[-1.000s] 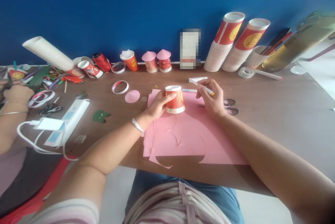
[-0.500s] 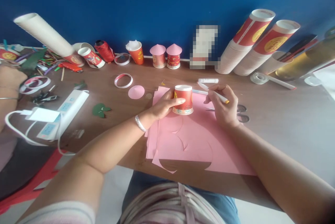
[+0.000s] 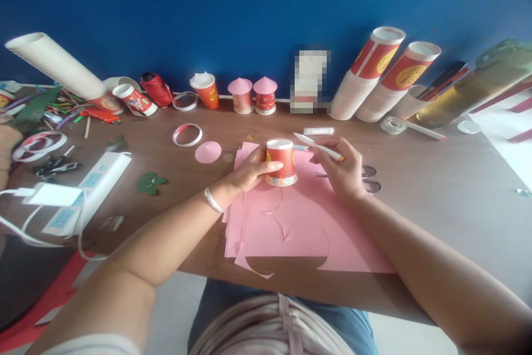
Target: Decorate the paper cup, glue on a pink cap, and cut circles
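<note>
My left hand (image 3: 250, 171) is wrapped round a red paper cup (image 3: 286, 160) with a gold print. The cup is upside down, its wider rim facing down, above a stack of pink paper (image 3: 303, 222). In my right hand (image 3: 343, 169) is a white marker (image 3: 326, 147) with a yellow-orange end, gripped between thumb and fingers. Its tip points left, near the cup's upper right edge; whether they touch I cannot tell. A pair of scissors (image 3: 371, 179) lies partly hidden behind my right hand. Curved cuts show in the pink paper.
Two cups with pink cone tops (image 3: 240, 87) stand by the blue wall. Stacked paper cups (image 3: 353, 86) lean at the right, beside a tape roll (image 3: 393, 124). A power strip (image 3: 88, 193) and another person's arm (image 3: 8, 144) are at the left. A pink disc (image 3: 208, 152) lies nearby.
The view has turned slightly to the right, so everything appears further left. My right hand has brought the marker's tip closer to the cup. My left hand keeps its hold.
</note>
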Available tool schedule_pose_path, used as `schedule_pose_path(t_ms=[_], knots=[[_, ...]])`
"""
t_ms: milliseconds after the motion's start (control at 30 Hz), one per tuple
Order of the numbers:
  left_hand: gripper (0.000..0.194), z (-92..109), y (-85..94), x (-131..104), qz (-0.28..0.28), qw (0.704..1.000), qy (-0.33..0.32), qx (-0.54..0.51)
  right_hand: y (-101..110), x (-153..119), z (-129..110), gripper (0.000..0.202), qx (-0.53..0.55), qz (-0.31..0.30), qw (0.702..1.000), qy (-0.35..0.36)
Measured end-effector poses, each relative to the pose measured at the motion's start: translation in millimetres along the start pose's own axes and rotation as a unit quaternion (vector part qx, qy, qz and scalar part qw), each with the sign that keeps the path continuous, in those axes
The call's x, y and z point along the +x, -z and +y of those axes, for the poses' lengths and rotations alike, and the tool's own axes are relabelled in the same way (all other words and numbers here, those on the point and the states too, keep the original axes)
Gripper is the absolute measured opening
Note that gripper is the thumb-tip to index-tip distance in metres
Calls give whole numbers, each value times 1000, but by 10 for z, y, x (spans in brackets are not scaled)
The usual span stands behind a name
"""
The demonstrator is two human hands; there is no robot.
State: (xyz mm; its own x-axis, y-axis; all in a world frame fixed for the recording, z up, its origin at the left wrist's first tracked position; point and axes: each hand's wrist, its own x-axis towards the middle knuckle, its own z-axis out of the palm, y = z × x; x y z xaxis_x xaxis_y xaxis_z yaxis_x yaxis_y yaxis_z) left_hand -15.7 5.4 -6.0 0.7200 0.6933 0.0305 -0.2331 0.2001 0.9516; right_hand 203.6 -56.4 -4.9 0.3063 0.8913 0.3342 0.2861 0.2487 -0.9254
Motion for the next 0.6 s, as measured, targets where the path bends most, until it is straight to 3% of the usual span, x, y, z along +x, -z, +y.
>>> schedule_pose_path(t_ms=[167,300,367,467,533,600], knots=[[68,12,-16,-53,-7,992,-40,115,18,58,20,23,60,16,998,-14],[87,58,-14,-96,-87,985,-21,149,37,122,85,26,94,57,994,-8],[74,99,10,-81,-80,989,-34,121,47,148,125,26,82,69,994,4],[50,180,66,38,21,986,-54,159,62,181,172,23,60,75,995,12],[42,232,104,185,77,959,-59,267,70,199,194,21,56,76,995,13],[34,261,136,364,63,914,-66,395,73,213,216,19,56,74,996,13]])
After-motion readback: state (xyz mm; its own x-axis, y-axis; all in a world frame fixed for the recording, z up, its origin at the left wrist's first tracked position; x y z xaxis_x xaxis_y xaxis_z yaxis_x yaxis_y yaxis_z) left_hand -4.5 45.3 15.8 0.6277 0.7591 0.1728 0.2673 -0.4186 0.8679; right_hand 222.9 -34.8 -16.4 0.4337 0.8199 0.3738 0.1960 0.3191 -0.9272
